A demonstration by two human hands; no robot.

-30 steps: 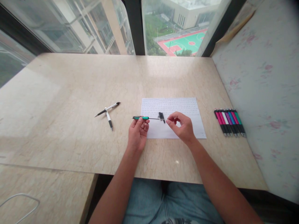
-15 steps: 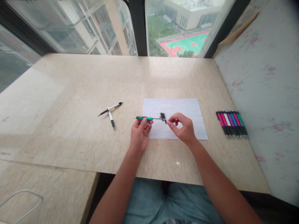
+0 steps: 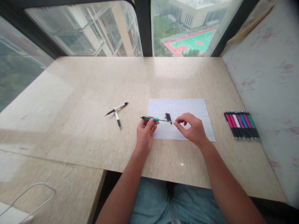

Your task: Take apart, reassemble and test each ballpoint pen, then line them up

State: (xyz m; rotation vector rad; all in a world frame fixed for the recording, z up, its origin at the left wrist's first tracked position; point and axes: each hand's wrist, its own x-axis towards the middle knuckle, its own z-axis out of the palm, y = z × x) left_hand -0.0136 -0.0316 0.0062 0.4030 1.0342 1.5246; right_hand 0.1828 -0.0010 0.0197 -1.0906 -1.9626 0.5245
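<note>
My left hand (image 3: 145, 132) is closed around the green barrel of a pen (image 3: 151, 119), held level above the left part of the paper. A thin dark refill (image 3: 165, 120) sticks out of the barrel's right end. Its light tip is pinched between the thumb and forefinger of my right hand (image 3: 190, 127). Beneath the refill, small black pen parts (image 3: 168, 117) lie on a sheet of paper (image 3: 196, 132) with rows of faint writing.
On the left, a white-and-black pen (image 3: 118, 119) touches another one (image 3: 121, 105). A row of several coloured pens (image 3: 243, 124) lies by the wall at right. A white cable (image 3: 44, 185) rests on the lower ledge at left. Windows border the far edge of the stone countertop (image 3: 77, 133).
The whole view has shifted, so things appear farther right. Slightly more of the refill shows between my hands. Both hands keep their grips.
</note>
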